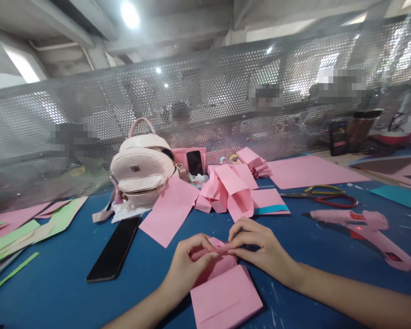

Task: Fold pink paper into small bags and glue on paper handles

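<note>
Both hands meet over a folded piece of pink paper [217, 267] at the front middle of the table. With thumb and fingers, my left hand [188, 262] pinches its upper left edge. My right hand [256, 244] pinches the same top edge from the right, fingertips almost touching the left ones. Below them lies a flat pink paper envelope [228, 297], a crease line running across it; whether it joins the pinched piece I cannot tell. A pile of folded pink paper pieces [222, 187] sits just beyond my hands.
A pink glue gun [356, 221] and scissors [324, 195] lie on the right. A black phone [114, 249] lies left, before a pale backpack [144, 160]. Green and pink sheets [61, 217] cover the far left. A perforated metal screen [212, 100] stands behind, with people beyond it.
</note>
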Available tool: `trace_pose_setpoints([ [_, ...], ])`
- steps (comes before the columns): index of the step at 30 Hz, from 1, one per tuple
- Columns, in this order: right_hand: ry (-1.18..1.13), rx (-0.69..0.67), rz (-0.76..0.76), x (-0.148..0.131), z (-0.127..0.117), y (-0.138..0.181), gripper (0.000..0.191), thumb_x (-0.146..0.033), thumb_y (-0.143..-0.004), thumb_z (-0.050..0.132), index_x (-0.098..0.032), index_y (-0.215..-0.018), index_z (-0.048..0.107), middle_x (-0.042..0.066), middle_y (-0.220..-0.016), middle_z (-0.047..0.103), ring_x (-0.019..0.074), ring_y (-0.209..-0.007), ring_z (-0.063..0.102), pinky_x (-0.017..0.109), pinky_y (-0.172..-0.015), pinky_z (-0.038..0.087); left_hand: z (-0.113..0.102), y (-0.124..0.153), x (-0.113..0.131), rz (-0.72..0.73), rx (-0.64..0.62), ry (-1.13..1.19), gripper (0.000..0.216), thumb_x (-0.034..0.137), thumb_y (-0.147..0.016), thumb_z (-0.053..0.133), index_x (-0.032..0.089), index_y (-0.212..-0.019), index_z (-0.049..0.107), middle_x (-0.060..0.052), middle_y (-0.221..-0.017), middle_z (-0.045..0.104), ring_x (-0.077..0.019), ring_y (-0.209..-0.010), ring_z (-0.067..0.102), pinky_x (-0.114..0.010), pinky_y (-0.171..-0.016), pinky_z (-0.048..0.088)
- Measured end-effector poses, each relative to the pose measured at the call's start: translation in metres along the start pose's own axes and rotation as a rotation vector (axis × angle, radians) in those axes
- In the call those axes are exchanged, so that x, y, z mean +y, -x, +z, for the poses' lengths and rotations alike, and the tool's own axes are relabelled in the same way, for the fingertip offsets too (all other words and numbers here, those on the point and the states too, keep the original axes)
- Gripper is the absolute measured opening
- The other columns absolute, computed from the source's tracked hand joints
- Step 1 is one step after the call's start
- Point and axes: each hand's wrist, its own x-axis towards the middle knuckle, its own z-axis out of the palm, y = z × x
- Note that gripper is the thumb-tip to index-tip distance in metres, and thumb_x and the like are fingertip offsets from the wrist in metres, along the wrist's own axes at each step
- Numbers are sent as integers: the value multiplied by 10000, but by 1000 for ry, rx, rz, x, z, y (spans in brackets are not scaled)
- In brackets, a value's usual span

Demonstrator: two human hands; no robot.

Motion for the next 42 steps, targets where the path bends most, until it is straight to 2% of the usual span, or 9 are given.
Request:
trace_pose_setpoints([
  [3, -24, 9, 37, -1, 1, -2, 62, -219, -864, 703, -234, -841, 759, 29, -865, 626, 151, -811, 602, 273, -693, 466, 0, 0, 0, 11, -6, -2, 117, 96, -796, 676, 176, -714, 696, -32, -870, 741, -159, -890, 687, -237, -830, 522],
  [11, -97, -67, 78, -3, 3, -3, 51, -248, -853, 713, -236, -885, 751, 32, -908, 634, 148, -812, 599, 264, -701, 470, 2, 1, 2, 4, -26, -59, 123, 84, -783, 672, 170, -695, 683, -30, -828, 715, -151, -819, 681, -225, -747, 531],
  [18, -112, -69, 135, -5, 3, -4, 65, -252, -850, 710, -210, -812, 741, 29, -882, 635, 141, -768, 596, 249, -622, 435, 5, 2, 6, -25, -17, -26, 110, 84, -764, 675, 166, -694, 653, -36, -863, 734, -149, -800, 695, -226, -715, 558],
  [22, -136, -65, 126, -5, 4, -4, 41, -244, -836, 725, -222, -843, 758, 31, -878, 645, 145, -770, 597, 247, -606, 428, 6, 2, 6, -14, -21, -58, 123, 67, -767, 655, 163, -689, 652, -39, -865, 730, -144, -807, 693, -222, -718, 562],
  [27, -129, -40, 146, -9, 7, -2, 43, -259, -840, 729, -236, -844, 766, 26, -875, 637, 143, -780, 592, 252, -638, 438, 7, 4, 4, -24, -50, -90, 119, 90, -791, 629, 162, -697, 643, -64, -934, 718, -169, -894, 690, -228, -713, 569],
  [30, -84, -19, 105, -12, 8, -1, 58, -220, -856, 700, -227, -822, 746, 22, -869, 620, 142, -795, 584, 258, -672, 442, 7, 5, 3, -48, -61, -63, 107, 128, -804, 646, 160, -702, 635, -71, -958, 716, -175, -904, 689, -241, -728, 572],
  [34, -39, -9, 45, -14, 10, -1, 105, -139, -866, 636, -205, -798, 680, 26, -912, 598, 150, -859, 577, 278, -761, 452, 7, 5, 2, 17, -44, -160, 101, 116, -798, 655, 159, -707, 656, -38, -800, 717, -138, -746, 667, -211, -686, 531],
  [38, -45, -46, 101, -15, 10, -1, 91, -177, -890, 621, -210, -808, 641, 31, -983, 587, 164, -933, 568, 287, -809, 449, 7, 4, 0, 25, -21, -218, 113, 142, -798, 667, 161, -688, 652, -24, -742, 701, -136, -694, 642, -205, -641, 499],
  [42, -134, -75, 214, -14, 9, -2, 89, -258, -895, 642, -207, -823, 634, 17, -936, 600, 146, -825, 566, 250, -696, 439, 7, 4, 0, 38, 15, -242, 128, 173, -787, 698, 164, -668, 651, -16, -713, 696, -131, -652, 623, -203, -611, 480],
])
